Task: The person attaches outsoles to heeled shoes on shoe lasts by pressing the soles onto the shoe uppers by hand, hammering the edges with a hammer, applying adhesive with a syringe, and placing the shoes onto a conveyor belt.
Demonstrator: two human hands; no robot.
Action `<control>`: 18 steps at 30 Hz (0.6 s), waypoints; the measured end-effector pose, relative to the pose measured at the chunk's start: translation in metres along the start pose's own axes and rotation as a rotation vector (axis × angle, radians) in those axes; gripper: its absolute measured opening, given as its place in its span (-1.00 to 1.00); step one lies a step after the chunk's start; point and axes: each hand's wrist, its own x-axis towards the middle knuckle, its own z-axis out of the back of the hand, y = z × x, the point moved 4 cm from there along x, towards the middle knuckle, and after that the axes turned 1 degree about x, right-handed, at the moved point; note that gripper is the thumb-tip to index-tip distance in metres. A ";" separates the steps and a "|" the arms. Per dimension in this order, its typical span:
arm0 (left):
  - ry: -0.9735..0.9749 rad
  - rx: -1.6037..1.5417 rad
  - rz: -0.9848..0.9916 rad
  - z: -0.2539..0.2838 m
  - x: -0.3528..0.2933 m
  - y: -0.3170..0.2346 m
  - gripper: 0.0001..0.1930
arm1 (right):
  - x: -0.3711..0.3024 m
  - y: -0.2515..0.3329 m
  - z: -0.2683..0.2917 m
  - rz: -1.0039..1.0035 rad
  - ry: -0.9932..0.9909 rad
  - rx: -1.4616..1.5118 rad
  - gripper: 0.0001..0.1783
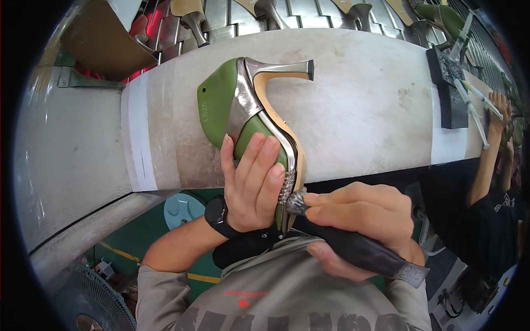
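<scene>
A high-heeled shoe on a green shoe last lies on its side over the near edge of the pale worktop. Its upper is shiny metallic, its sole tan, and its slim heel points right. A sparkly band crosses the front part. My left hand lies over the last and shoe, fingers wrapped around them. In my right hand is a dark-handled tool, gripped in a fist. Its rounded grey metal end touches or nearly touches the sole edge beside the band. The toe partly hides behind the tool.
A conveyor of metal slats behind the worktop carries several shoes. Syringes stand in a black holder at right, near a co-worker's arm. Below left are a blue stool and a fan.
</scene>
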 end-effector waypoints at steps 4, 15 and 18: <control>-0.033 -0.018 0.018 -0.001 0.006 -0.002 -0.07 | -0.032 0.010 -0.022 0.017 -0.039 0.050 -0.65; -0.108 -0.067 0.025 0.001 0.003 0.002 -0.04 | -0.060 0.030 0.051 0.200 -0.792 0.418 -0.48; -0.096 -0.080 0.003 0.000 0.003 -0.001 -0.07 | -0.050 0.031 0.062 0.294 -0.592 0.721 -0.52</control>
